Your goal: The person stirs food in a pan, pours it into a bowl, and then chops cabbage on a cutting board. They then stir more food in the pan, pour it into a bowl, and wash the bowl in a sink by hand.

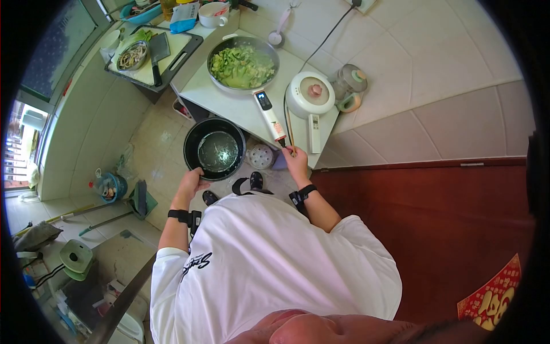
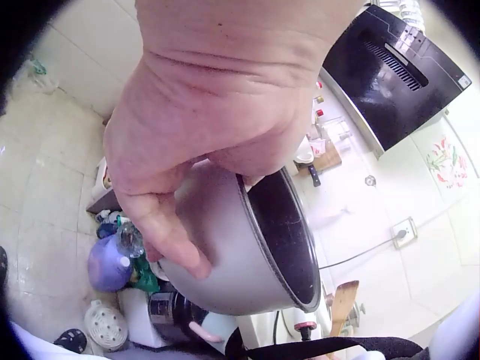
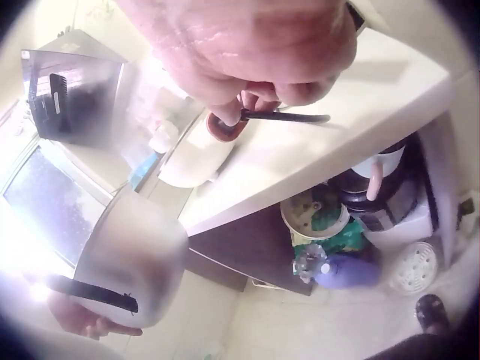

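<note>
The left hand (image 1: 189,184) grips the rim of a deep pot (image 1: 215,143), with the fingers spread along its grey outer wall and the thumb over the edge. The pot is black inside, with a shiny bottom, and is held off the floor just in front of the counter (image 1: 206,106), to the left of the right hand (image 1: 297,165). The right hand is at the counter's edge, fingers bent, close by the end of a white pan handle (image 1: 269,117) and a wooden spatula (image 2: 345,307). I cannot tell which of these 2 its grip closes on, if either.

The handle has a small display and runs back to a round pan (image 1: 235,90) on the counter, filled with chopped green vegetables (image 1: 243,66). To the right of the pan stands a white electric pot (image 1: 298,110) with a lid and a pink knob, its own handle pointing toward the edge. A clear jug (image 1: 348,83) stands just beside it, near the tiled wall.

To the left, apart from the pan, a cutting board (image 1: 177,67) bears a cleaver (image 1: 160,49) and a bowl of pale strips (image 1: 133,56). A white cup (image 1: 213,14) stands behind the pan. A purple bottle (image 2: 110,264) and a white perforated piece (image 2: 106,325) are low down near the floor. 1 black range hood (image 2: 394,75) hangs on the wall.
</note>
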Demonstrator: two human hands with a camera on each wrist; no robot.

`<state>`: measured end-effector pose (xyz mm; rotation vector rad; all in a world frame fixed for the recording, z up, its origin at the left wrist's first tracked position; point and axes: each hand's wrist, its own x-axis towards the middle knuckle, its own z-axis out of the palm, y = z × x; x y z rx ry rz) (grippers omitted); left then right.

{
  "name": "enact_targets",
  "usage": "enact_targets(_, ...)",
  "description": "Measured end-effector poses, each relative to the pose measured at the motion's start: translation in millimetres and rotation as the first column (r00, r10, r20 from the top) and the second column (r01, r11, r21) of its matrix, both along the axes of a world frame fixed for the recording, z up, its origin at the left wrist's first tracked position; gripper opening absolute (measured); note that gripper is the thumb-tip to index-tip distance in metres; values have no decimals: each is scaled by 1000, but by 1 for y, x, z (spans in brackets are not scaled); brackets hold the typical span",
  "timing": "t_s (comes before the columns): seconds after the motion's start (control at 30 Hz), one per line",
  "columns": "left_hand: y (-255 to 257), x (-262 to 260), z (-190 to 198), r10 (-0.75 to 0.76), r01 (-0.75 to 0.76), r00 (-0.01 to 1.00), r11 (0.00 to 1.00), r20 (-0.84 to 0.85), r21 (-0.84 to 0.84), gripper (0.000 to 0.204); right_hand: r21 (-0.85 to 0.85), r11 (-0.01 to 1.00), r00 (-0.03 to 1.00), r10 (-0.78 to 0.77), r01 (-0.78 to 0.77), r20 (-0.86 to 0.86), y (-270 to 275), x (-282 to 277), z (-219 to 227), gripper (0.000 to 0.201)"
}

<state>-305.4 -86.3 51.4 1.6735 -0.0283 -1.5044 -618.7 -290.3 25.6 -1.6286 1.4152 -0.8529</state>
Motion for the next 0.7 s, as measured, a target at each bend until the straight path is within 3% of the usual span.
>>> enact_targets(0.2,4,0,-4,38,-38,999,999,-10,-17,27,-93,994,998,-49,53,46,-14,-3,17,27)
enact_targets(0.3,7,2,-1,63,-64,998,997,-6,-33,24,-170,982,996,-84,84,7,-55,-3,43,27)
enact_targets(0.33,12,4,-7,59,-59,998,998,-7,-38,24,-193,977,993,-102,89,-56,-74,-4,57,27)
enact_targets(0.4,16,13,-24,109,-111,993,992,-45,-52,22,-350,933,996,-89,83,-3,-123,-4,97,28)
enact_targets(0.47,20,17,-28,135,-138,989,989,-58,-44,22,-528,844,994,-105,98,16,-171,0,151,28)
enact_targets(0.53,22,17,-22,171,-174,983,984,-61,-44,22,-659,747,974,-203,89,-98,-199,12,216,27)
enact_targets(0.67,33,19,-18,265,-269,962,961,-72,-57,23,-610,792,994,-82,21,-72,-241,46,241,26)
enact_targets(0.7,38,18,-17,306,-311,949,948,-72,-63,23,-567,814,987,56,-130,-147,-244,56,226,26)
